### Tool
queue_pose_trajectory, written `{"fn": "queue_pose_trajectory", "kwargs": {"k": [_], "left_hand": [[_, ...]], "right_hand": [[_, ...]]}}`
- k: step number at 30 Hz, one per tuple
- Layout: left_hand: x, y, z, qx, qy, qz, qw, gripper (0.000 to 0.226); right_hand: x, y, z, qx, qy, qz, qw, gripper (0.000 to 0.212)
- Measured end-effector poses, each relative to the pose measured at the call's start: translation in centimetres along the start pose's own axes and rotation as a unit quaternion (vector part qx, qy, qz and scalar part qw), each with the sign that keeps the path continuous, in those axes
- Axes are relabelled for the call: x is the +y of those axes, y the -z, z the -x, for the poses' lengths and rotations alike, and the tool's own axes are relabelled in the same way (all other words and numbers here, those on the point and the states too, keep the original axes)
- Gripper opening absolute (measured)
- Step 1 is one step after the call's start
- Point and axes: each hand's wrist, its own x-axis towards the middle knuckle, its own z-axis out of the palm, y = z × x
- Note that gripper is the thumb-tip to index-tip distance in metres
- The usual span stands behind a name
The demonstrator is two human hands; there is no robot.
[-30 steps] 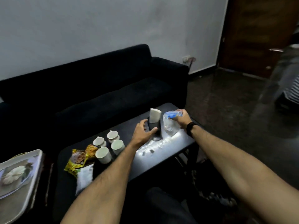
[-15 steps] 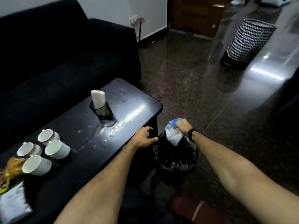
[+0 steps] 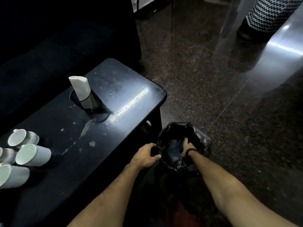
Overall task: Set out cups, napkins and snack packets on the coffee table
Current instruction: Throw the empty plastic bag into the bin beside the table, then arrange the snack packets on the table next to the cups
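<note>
Down beside the near right corner of the coffee table (image 3: 101, 161), both hands are at a bin lined with a black plastic bag (image 3: 198, 138). The left hand (image 3: 145, 157) is clenched on the bag's near rim, thumb over the edge, holding it where it meets the table's side. The right hand (image 3: 188, 145), with a dark band at the wrist, is sunk into the bag's mouth, fingers pointing down against something bluish inside; whether it grips that or has let go, I cannot tell, since the fingers are lost in the dark folds.

On the tabletop, well apart from the hands, a black mesh holder (image 3: 89, 102) stands with a folded white napkin (image 3: 80, 87) sticking up out of it, leaning a little. Pale smears and a bright streak of reflected light mark the surface around it. At the far left edge, white cups (image 3: 32, 154) sit bunched together, four that I can make out, partly cut off. Behind the table is a dark sofa (image 3: 65, 38); across the speckled floor stands a zigzag-patterned basket (image 3: 268, 13).
</note>
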Motion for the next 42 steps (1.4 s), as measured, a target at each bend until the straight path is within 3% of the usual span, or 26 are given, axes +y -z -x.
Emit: {"fn": "queue_pose_trajectory", "kwargs": {"k": [5, 8, 14, 18, 23, 29, 33, 42], "left_hand": [[-0.5, 0.6, -0.5, -0.003, 0.014, -0.001, 1.0, 0.063], [0.0, 1.8, -0.6, 0.013, 0.005, -0.003, 1.0, 0.064], [1.7, 5.3, 1.2, 0.036, -0.036, -0.026, 0.998, 0.065], [1.8, 8.9, 3.8, 0.118, -0.047, 0.012, 0.992, 0.05], [0.1, 13.7, 8.8, 0.194, -0.043, 0.013, 0.98, 0.062], [-6.2, 17.9, 17.1, 0.292, 0.005, 0.012, 0.956, 0.066], [-12.0, 19.3, 23.1, 0.341, 0.057, 0.036, 0.938, 0.069], [-24.3, 18.6, 33.2, 0.417, 0.207, 0.071, 0.882, 0.066]], "right_hand": [[-0.8, -0.2, -0.5, 0.059, 0.027, 0.069, 0.995, 0.081], [-2.4, 1.4, 0.0, 0.099, 0.064, 0.068, 0.991, 0.083], [-6.6, 7.5, 2.7, 0.222, 0.098, 0.03, 0.97, 0.065], [-9.1, 11.2, 5.9, 0.285, 0.113, 0.004, 0.952, 0.064], [-14.7, 12.3, 10.6, 0.37, 0.202, -0.014, 0.907, 0.057], [-25.4, 7.9, 16.9, 0.347, 0.322, 0.007, 0.881, 0.064], [-32.6, 2.6, 21.3, 0.335, 0.417, 0.028, 0.844, 0.058], [-43.2, -10.4, 29.6, 0.229, 0.555, 0.079, 0.795, 0.06]]}}
